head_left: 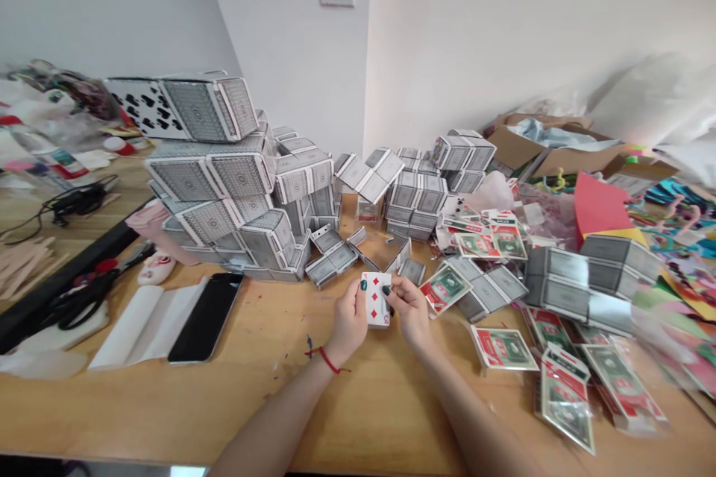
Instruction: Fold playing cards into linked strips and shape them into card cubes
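While I'm standing next to this bench (pixel 268 402), what grabs me first is the playing card (pixel 377 302), a red diamonds one, face up, held just above the wood right in front of the person. The left hand (pixel 347 320) has its fingers pinching the card's left edge, thumb on top with dark polish on the nail. The right hand (pixel 412 311) does the same on the right edge, fingers curled in close around it. A red string bracelet (pixel 327 359) sits on the left wrist.

Behind the hands there's a big heap of cubes built from grey-backed cards (pixel 224 179), stacked several high on the left side and getting lower toward the middle (one box on top shows black clubs). More of the same blocks (pixel 587 276) lie off to the right, well apart from the card.

Left of the hands, a black phone (pixel 206 317) lies flat, touching a folded white sheet of paper (pixel 142 324), with black scissors (pixel 83 298) further out. On the right, sealed red-and-green card packs (pixel 503 349) are scattered over the wood, and past them there's a red paper sheet (pixel 598 205) and an open cardboard box (pixel 537 145) against the wall.
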A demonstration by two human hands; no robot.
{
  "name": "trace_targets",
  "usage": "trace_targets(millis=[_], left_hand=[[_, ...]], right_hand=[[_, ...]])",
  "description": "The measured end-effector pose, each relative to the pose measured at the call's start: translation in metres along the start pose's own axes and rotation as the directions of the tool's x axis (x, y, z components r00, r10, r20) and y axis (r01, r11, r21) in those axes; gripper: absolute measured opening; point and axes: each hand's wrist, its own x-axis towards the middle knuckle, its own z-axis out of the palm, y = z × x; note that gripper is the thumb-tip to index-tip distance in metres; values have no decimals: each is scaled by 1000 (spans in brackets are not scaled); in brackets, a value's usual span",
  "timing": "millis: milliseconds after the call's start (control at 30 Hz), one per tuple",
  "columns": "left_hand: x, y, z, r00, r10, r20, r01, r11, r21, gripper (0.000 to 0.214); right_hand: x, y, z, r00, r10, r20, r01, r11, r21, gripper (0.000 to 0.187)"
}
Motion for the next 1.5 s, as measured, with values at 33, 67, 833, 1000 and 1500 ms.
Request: trace_targets(millis=[33,67,833,1000,1500], left_hand=[[0,0,0,1000,-1,4,1,1000,-1,28],[-1,0,0,1000,2,6,-2,1000,-1,29],[-1,-1,3,985,-70,-160,66,997,-25,36],[-2,3,3,990,-70,-124,49,984,-170,27],[11,3,-7,979,-157,132,197,895,-399,18]], right_hand=[[-1,0,1,1000,-6,-5,6,1000,-10,18],[-2,-1,2,1000,-13,-9,13,1000,-18,19],[-7,7,9,996,-87,-5,83,965,-250,48],[-7,2,9,997,-79,24,82,989,-120,32],[-3,-6,4,995,44,87,-42,999,-27,21]])
